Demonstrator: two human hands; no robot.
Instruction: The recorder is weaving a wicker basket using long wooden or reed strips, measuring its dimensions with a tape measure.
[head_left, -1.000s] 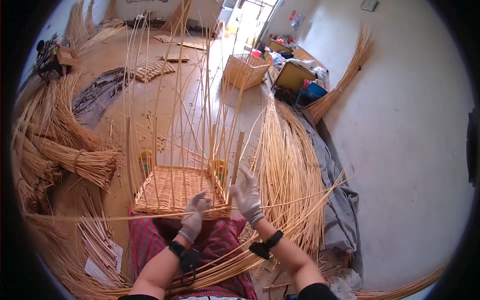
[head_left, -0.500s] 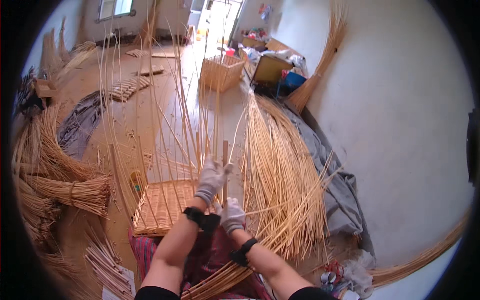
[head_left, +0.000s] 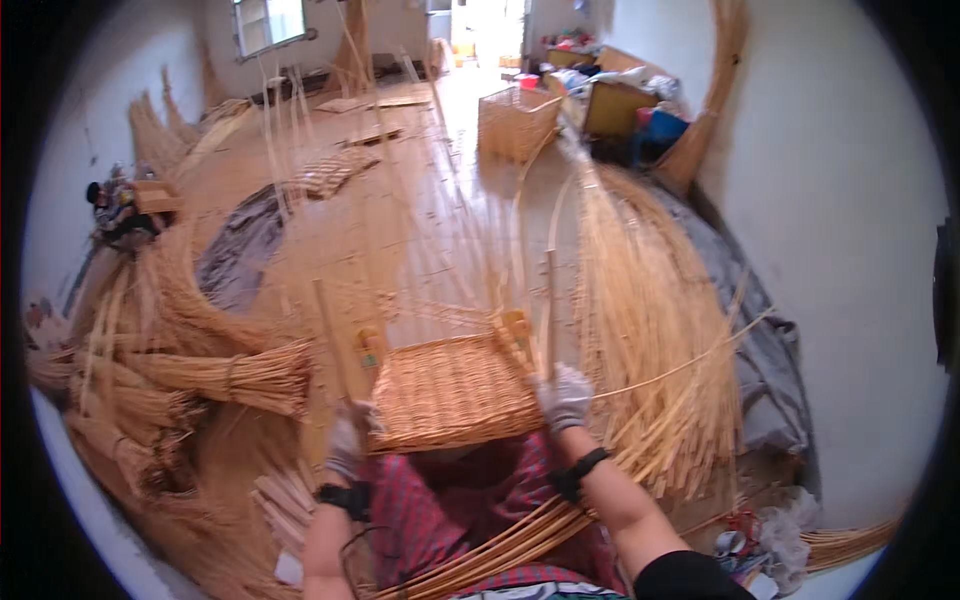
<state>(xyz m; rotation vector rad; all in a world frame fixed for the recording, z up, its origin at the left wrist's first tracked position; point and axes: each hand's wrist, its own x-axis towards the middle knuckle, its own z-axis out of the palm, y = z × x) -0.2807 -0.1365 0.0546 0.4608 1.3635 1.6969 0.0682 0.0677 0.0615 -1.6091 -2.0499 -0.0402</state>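
A flat woven wicker basket base (head_left: 455, 392) sits over my lap, with tall thin willow rods rising from its edges, blurred by movement. My left hand (head_left: 348, 440), in a pale work glove, grips its near left corner. At the right edge my right hand (head_left: 567, 397), gloved too, is closed round the basket's side, at the foot of a thick upright stick (head_left: 551, 310). Another thick stick (head_left: 330, 340) stands at the left corner, leaning outward. A bundle of long rods (head_left: 500, 550) lies across the checked red cloth (head_left: 420, 510) on my lap.
A big spread of pale rods (head_left: 650, 330) lies to the right on a grey sheet (head_left: 775, 390). Tied rod bundles (head_left: 240, 378) are stacked at the left. Farther off stand a finished wicker basket (head_left: 515, 125) and a cluttered bench (head_left: 620, 100) by the wall.
My left hand has left the right-hand stick and gone to the basket's left corner. My right hand stays at the right side. The view has swung left, and the basket sits more squarely before me.
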